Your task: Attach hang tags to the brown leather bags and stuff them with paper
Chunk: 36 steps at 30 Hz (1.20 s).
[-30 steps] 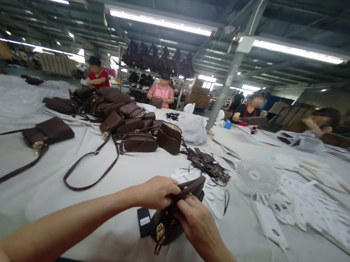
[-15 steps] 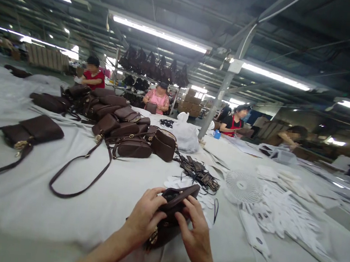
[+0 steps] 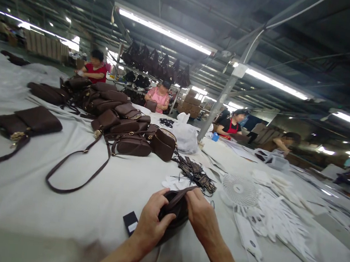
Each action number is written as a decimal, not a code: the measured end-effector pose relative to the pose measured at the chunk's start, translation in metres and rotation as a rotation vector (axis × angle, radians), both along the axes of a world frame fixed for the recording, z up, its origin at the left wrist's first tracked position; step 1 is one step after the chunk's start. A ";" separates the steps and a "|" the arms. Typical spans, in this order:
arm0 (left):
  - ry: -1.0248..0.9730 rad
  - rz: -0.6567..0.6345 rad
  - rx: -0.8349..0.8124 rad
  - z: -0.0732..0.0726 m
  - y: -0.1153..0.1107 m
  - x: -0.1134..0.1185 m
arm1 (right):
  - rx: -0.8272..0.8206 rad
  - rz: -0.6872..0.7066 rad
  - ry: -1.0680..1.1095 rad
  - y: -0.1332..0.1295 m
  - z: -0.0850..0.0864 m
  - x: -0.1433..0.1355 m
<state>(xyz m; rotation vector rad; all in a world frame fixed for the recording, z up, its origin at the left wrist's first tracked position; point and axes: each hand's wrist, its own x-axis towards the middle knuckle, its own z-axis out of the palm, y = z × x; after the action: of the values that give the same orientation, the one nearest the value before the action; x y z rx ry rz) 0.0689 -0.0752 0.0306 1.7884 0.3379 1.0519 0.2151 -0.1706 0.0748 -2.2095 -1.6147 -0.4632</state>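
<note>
A dark brown handbag is held over the table's near side, its mouth facing up and spread apart. On its left side, my left hand grips the rim, with the thumb over the opening. Opposite, my right hand pinches the bag's upper edge, its fingertips partly hidden behind the wrist and bag. The bag's inside is dark and I cannot make out what is in it. A black tag with a small white label shows just left of my left hand.
Brown handbags are heaped at the back left, one strap looping forward. Black hang tags lie beyond my hands. A white fan and white paper pieces are on the right. Several people work across the table.
The bag has turned and its mouth is spread wider. My right hand has moved up onto its edge. The black tag has come into view at the left; the metal charm is now hidden.
</note>
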 end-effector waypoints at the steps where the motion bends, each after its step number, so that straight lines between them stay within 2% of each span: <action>1: -0.008 0.003 -0.005 0.000 0.000 0.001 | 0.007 -0.020 0.038 0.002 0.003 0.001; 3: -0.017 0.010 -0.017 0.000 0.001 0.004 | 0.025 -0.089 0.203 0.006 0.009 0.001; 8: -0.009 -0.013 -0.037 0.002 0.004 0.006 | 0.082 -0.241 0.984 0.012 0.023 0.000; 11: -0.016 -0.028 -0.045 0.003 0.003 0.006 | 0.142 -0.196 1.171 0.011 0.031 -0.003; 14: -0.031 -0.048 -0.050 0.003 0.002 0.006 | 0.097 -0.049 1.318 0.013 0.033 -0.018; 18: -0.059 -0.101 -0.107 0.001 0.004 0.002 | 0.016 0.094 1.373 0.020 0.029 -0.037; 22: -0.102 -0.234 -0.222 -0.007 0.009 -0.003 | 0.037 0.080 1.420 0.017 0.028 -0.032; 26: -0.022 -0.367 -0.210 -0.014 0.007 -0.002 | -0.017 0.113 1.394 0.010 0.028 -0.031; 32: -0.041 -0.378 -0.136 -0.012 0.011 -0.004 | -0.161 0.184 1.216 0.013 0.026 -0.048; 36: 0.016 -0.422 -0.142 -0.006 0.017 -0.005 | -0.075 0.128 1.213 0.016 0.021 -0.051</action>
<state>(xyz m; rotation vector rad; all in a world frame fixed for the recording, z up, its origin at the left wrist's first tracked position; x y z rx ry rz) 0.0639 -0.0586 0.0249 1.6466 0.0363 0.6977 0.1642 -0.1550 0.0958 -1.7417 -1.0294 0.8442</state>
